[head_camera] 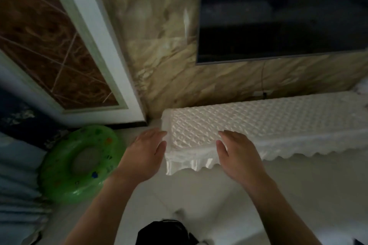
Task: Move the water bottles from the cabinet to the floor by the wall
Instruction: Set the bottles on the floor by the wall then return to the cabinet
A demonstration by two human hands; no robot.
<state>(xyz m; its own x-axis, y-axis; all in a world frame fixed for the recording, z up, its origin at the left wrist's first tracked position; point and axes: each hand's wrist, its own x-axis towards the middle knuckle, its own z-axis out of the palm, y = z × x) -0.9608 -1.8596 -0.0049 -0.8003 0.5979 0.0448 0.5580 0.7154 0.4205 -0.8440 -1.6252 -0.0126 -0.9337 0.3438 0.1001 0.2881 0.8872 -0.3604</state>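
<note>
Against the beige marble-patterned wall (159,55) stands a long, low cabinet, fully draped by a white quilted satin cloth with a scalloped hem (278,117). A dark flat screen (278,12) hangs above it, and a thin black cable (263,77) drops behind the cloth. Pale tiled floor (298,195) fills the foreground. At left, a green inflatable swim ring (57,181) lies on the floor below a white-framed brown tiled panel (49,45), beside blue pleated fabric (18,175).

The left hand (146,152) has straight, slightly spread fingers, holds nothing, and is at the cloth's left corner. The right hand (238,153) has the same posture over the cloth's front edge. Contact with the cloth cannot be confirmed.

The cloth hides the cabinet body, and the water bottles cannot be located in this view. Low light and blur soften detail. A black object (165,232) at the bottom edge is cut off and unidentifiable.
</note>
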